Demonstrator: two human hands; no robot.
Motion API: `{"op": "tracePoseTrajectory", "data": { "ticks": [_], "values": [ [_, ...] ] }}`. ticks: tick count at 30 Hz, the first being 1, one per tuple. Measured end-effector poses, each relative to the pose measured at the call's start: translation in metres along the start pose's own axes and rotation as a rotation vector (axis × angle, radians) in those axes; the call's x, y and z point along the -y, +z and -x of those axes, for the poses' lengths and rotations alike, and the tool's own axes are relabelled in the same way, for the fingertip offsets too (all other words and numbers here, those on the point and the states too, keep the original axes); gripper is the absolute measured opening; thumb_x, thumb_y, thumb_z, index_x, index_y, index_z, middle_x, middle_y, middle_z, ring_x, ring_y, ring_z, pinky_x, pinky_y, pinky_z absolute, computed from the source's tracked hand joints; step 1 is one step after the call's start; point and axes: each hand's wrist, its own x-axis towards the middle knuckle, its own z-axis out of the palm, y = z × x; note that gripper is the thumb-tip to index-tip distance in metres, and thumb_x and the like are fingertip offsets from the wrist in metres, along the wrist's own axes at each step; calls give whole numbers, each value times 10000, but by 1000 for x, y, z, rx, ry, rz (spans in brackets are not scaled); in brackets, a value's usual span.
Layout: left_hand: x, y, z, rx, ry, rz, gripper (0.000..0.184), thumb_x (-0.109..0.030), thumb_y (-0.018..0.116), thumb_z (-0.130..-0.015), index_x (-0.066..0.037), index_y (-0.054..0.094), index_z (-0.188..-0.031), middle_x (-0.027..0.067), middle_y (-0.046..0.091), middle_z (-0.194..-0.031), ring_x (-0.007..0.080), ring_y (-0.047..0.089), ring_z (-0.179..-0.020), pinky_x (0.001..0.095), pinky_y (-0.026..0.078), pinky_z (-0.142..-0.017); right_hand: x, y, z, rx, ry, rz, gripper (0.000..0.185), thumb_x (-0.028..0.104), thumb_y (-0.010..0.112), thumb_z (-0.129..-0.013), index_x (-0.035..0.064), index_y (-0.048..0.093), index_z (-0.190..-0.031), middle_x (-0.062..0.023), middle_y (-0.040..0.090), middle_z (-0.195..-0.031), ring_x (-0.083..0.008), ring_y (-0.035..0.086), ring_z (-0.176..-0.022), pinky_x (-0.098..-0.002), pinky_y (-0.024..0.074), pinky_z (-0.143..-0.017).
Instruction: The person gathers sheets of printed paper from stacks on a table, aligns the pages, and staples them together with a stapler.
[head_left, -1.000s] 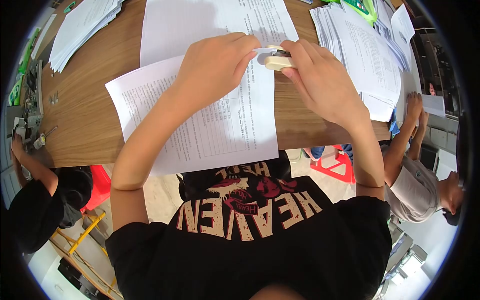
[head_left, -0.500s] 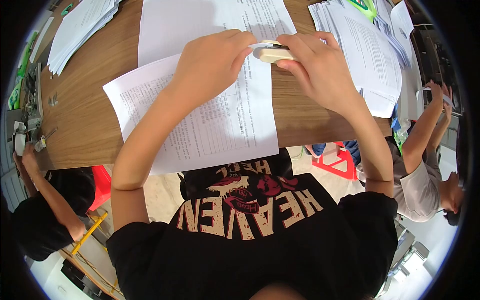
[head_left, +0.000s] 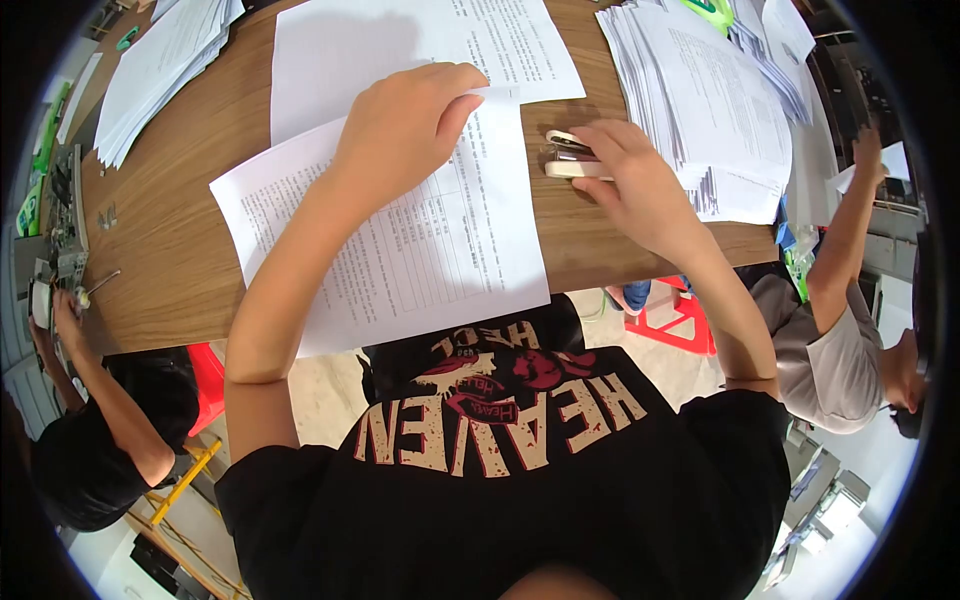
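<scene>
Between the thumb and fingers of my left hand point(head_left: 415, 115) is the upper edge of a printed sheet point(head_left: 460, 235), possibly several sheets together. That paper hangs partly over the table's near edge, and a table grid is printed on it. My right hand point(head_left: 640, 190) is closed around a cream-coloured stapler point(head_left: 575, 170), whose jaws stand apart and point left. The stapler is to the right of the held paper, apart from it. Another printed sheet point(head_left: 340, 60) lies beyond, partly covered by my left hand and the held paper.
A thick paper stack point(head_left: 700, 110) stands on the right of the wooden table point(head_left: 160, 240), another stack point(head_left: 170, 70) at the far left. Small metal bits point(head_left: 108, 217) lie at left. One person's hands point(head_left: 65, 310) work at the left edge; another person point(head_left: 835, 330) sits at right holding paper.
My right hand has drawn the stapler away from the paper's corner, to the right and toward me. My left hand still pinches the paper, now slightly farther left.
</scene>
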Motion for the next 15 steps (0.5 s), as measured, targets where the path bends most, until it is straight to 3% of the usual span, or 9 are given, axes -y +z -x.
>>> {"op": "tracePoseTrajectory", "data": {
  "ticks": [2, 4, 5, 7, 8, 10, 11, 13, 15],
  "values": [
    [-4, -2, -1, 35, -5, 8, 142, -142, 587, -900, -51, 641, -995, 108, 657, -862, 270, 577, -641, 328, 463, -636, 2, -2, -5, -57, -74, 137, 490, 173, 692, -818, 10, 518, -1247, -151, 539, -1210, -338, 510, -1113, -380, 454, -886],
    [-10, -4, -2, 35, 13, 41, 144, -145, 593, -898, -51, 640, -997, 107, 660, -868, 266, 580, -645, 324, 463, -635, 21, -15, -25, -322, -155, -15, 411, 174, 690, -833, 9, 570, -1189, -159, 596, -1083, -285, 599, -950, -340, 487, -769],
    [-13, -6, -2, 34, 29, 76, 147, -147, 599, -895, -50, 640, -999, 106, 663, -874, 261, 583, -650, 321, 462, -634, 28, -18, -35, -327, -157, -13, 411, 174, 690, -833, 9, 570, -1189, -159, 596, -1083, -285, 599, -950, -340, 487, -769],
    [-18, -15, -2, 72, 21, 76, 170, -151, 609, -889, -57, 642, -1027, 106, 664, -886, 256, 598, -672, 313, 471, -646, 37, -24, -53, -76, 42, -457, 254, 172, 679, -853, 19, 642, -1053, -127, 631, -808, -216, 609, -665, -298, 476, -600],
    [-18, -21, -1, 112, 7, 81, 197, -154, 618, -883, -63, 644, -1055, 105, 665, -899, 250, 613, -695, 306, 480, -659, 39, -24, -58, -86, 33, -452, 254, 172, 679, -853, 19, 642, -1053, -127, 631, -808, -216, 609, -665, -298, 476, -600],
    [-5, -47, 18, 111, -2, 100, 231, -154, 624, -877, -59, 640, -1087, 98, 669, -916, 233, 627, -744, 302, 490, -685, 38, -21, -68, -66, 8, -541, 142, 154, 666, -865, 30, 675, -933, -84, 554, -573, -152, 525, -481, -274, 427, -493],
    [6, -64, 32, 125, -20, 130, 266, -153, 630, -871, -56, 637, -1119, 91, 673, -932, 216, 640, -792, 298, 499, -711, 39, -23, -68, -74, -27, -475, 124, 130, 670, -872, 15, 691, -912, -19, 568, -598, -35, 502, -545, -211, 410, -496],
    [33, -119, 59, 327, -404, 309, 319, -134, 643, -853, -48, 622, -1159, 101, 672, -919, 195, 651, -882, 311, 507, -792, 34, -24, -66, -74, -2, -545, 117, 123, 673, -871, 15, 696, -905, -10, 577, -611, -33, 503, -541, -203, 408, -489],
    [62, -152, 92, 396, -460, 162, 255, -88, 636, -858, -12, 638, -1101, 60, 658, -888, 147, 622, -854, 287, 500, -752, 37, -32, -66, -19, 130, -733, 102, 107, 676, -871, 11, 707, -887, 11, 595, -633, -32, 511, -542, -188, 413, -481]
  ]
}}
